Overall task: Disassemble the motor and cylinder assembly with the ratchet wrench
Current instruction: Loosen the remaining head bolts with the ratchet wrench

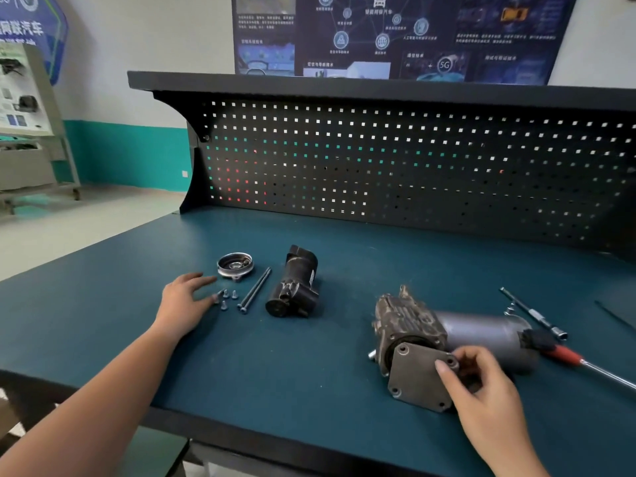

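Observation:
The motor and cylinder assembly (447, 333) lies on its side at the right of the bench: a grimy housing, a grey cylinder body and a square end plate (418, 380) facing me. My right hand (481, 390) grips the right edge of that plate, thumb on its face. My left hand (182, 304) reaches out flat, fingers spread, with its fingertips at a few small screws (228, 298). The ratchet wrench (585, 364), red-gripped with a chrome shaft, lies behind the cylinder at the right.
Removed parts lie on the green bench top (309, 356): a round metal cap (235, 266), two long bolts (254, 290) and a black motor section (295, 284). An extension bar with socket (533, 315) lies at the far right. A dark pegboard (413, 166) backs the bench.

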The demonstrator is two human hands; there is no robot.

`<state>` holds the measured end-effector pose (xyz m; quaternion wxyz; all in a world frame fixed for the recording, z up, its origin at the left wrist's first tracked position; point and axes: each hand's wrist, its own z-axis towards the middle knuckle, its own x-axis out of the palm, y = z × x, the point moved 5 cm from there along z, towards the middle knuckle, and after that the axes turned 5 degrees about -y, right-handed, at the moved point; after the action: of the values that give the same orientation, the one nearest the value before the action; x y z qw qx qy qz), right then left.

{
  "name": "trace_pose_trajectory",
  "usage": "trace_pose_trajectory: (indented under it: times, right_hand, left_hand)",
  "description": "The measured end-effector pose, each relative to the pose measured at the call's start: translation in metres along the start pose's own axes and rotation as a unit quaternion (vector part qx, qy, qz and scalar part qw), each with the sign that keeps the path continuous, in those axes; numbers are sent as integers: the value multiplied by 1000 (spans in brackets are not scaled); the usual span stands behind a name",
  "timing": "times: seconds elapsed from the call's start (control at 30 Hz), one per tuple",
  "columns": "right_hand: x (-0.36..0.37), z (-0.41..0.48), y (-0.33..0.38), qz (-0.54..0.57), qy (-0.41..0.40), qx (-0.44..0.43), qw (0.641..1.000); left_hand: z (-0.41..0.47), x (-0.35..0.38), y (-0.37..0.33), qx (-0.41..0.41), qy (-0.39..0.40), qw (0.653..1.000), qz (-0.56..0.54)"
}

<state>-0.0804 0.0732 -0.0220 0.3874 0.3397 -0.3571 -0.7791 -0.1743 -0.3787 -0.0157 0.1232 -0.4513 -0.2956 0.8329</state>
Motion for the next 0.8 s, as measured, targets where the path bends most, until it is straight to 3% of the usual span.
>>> trace_pose_trajectory:
  times: [0.1,0.17,0.23,0.33,0.4,0.5,0.57,0.67,0.8]
  right_hand:
    - [-1,-9,12,83,29,26,996]
    - [6,-19,26,144,39,40,988]
    - [26,-30,39,204,54,68,975]
    - [84,-46,61,201,116,90,969]
    - [130,-51,71,189,160,125,961]
    - [193,-52,80,157,232,181,943]
    - [224,-47,83,95,259,149,950]
    - [254,-40,91,-14,281,63,957]
    - [270,-38,94,-156,295,-28,942]
  left_hand:
    - [-22,-21,-23,26,-74,994,-80]
    - [-49,-31,-46,46,-71,985,-152]
    - [-82,-29,-68,55,29,971,-229]
    - [-130,-15,-90,-3,257,908,-330]
    - [-141,-13,-85,-50,282,892,-349]
    - [-125,-25,-58,-40,133,961,-240]
    - [-112,-31,-42,-15,60,991,-116]
    - [-95,-24,-25,14,60,998,1]
    - [-70,-10,-15,47,85,988,120]
